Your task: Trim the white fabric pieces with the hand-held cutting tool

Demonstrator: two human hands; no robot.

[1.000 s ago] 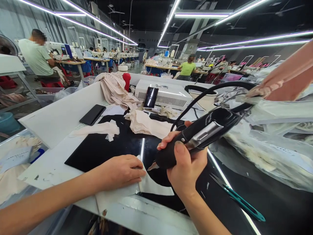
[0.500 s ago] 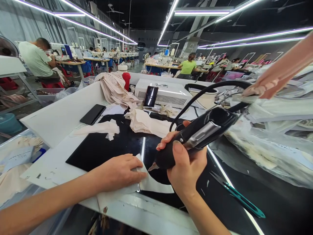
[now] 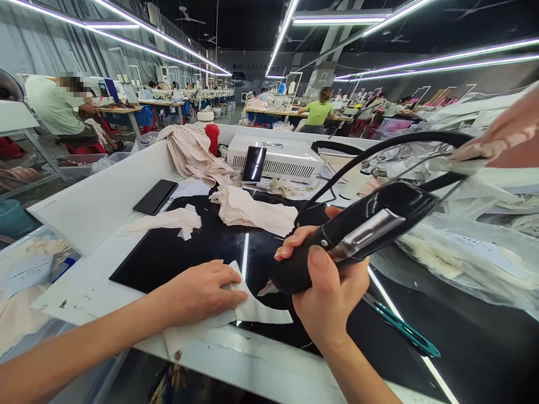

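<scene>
My right hand (image 3: 330, 280) is wrapped round a black corded handheld tool (image 3: 357, 235) with a silver strip on its side; its tip points down and left, just above the black work surface (image 3: 168, 255). Pressed on a curved piece of white fabric (image 3: 269, 312) near the front edge is my left hand (image 3: 206, 292), its fingers bent and close together; what lies under its palm is hidden. A stack of cream fabric pieces (image 3: 256, 212) lies beyond both hands.
Teal-handled snips (image 3: 404, 331) lie at the right. A dark phone (image 3: 155, 197), an upright phone (image 3: 254, 164), a white vented box (image 3: 275, 157) and heaped cream cloth (image 3: 193, 148) stand behind. Plastic-bagged fabric (image 3: 471, 258) fills the right side. Other people sit at machines beyond.
The black tool and my right hand have shifted slightly right, away from the white fabric. My left hand keeps its place on the fabric. The whole view has shifted a little.
</scene>
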